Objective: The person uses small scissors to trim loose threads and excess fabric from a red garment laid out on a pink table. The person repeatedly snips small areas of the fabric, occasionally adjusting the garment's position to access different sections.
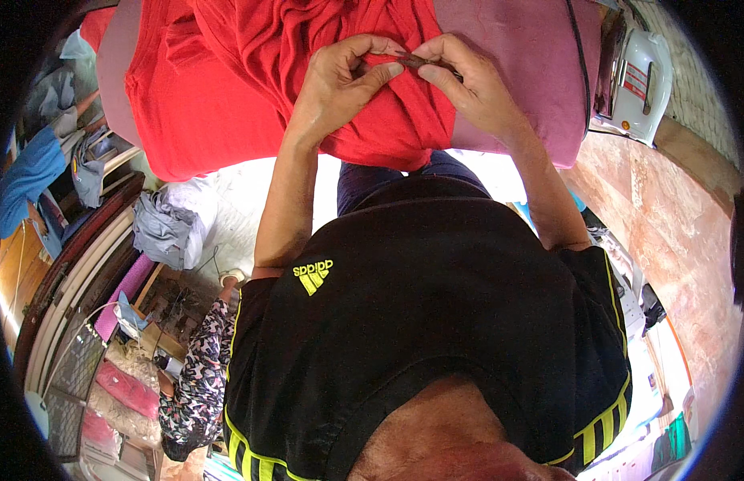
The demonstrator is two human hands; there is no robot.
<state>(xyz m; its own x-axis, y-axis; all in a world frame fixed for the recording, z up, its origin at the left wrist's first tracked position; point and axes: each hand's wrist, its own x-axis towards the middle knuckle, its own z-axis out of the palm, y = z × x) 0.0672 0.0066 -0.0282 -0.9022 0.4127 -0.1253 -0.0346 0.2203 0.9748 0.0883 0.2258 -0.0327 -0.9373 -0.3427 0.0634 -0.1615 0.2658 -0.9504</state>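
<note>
Over the red knit cloth [220, 112], my left hand [337, 86] and my right hand [471, 86] come together at the far middle. Between the fingertips of both is a slim dark brown object [416, 61], too small to make out its kind. My left thumb and forefinger pinch its left end, and my right thumb and forefinger grip its right part. Bunched into folds beneath my hands, the red cloth drapes over the near edge of a mauve padded board [520, 120].
A white clothes iron [640, 84] stands right of the board, with a dark cord [582, 64] along the board's right side. Grey clothing [167, 228] lies in a heap at left. Another person in a patterned top [200, 377] is at lower left.
</note>
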